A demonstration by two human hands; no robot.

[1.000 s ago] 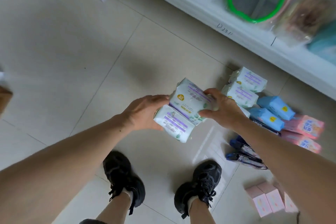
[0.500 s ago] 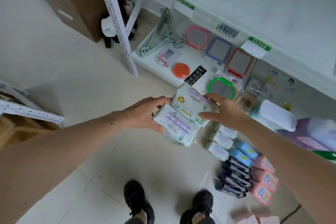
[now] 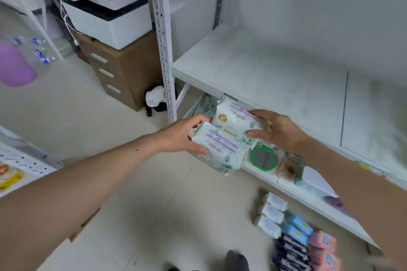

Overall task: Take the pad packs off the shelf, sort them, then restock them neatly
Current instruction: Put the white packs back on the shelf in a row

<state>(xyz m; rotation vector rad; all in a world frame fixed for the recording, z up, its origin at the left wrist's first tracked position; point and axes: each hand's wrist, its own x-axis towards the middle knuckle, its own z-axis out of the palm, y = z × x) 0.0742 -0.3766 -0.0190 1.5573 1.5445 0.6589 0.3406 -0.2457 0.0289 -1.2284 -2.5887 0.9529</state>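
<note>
1. The left hand (image 3: pixel 179 136) grips the left end of the nearer white plastic pad pack with purple stripes (image 3: pixel 220 147), thumb on top and fingers curled under its edge.
2. The right hand (image 3: pixel 278 131) holds the right side of the second white pad pack with a yellow round logo (image 3: pixel 234 120); its fingers lie on top and the thumb presses the near edge.
3. The two packs touch each other, the second one lying partly on the first, and both are held in the air in front of the edge of the white shelf board (image 3: pixel 253 68).
4. Just below the packs, on the lower white shelf (image 3: pixel 293 189), lies a round mirror with a green frame (image 3: pixel 264 158).
5. On the pale tiled floor (image 3: pixel 154 204), near the lower shelf, more packs lie in rows: three white packs (image 3: pixel 272 213), then blue packs (image 3: pixel 297 227), dark navy packs (image 3: pixel 293 253) and pink packs (image 3: pixel 324 248).
6. To the left of the white perforated shelf post (image 3: pixel 164 50) stands a brown drawer cabinet (image 3: pixel 119 68), and a white box-shaped machine (image 3: pixel 110 22) rests on it.
</note>
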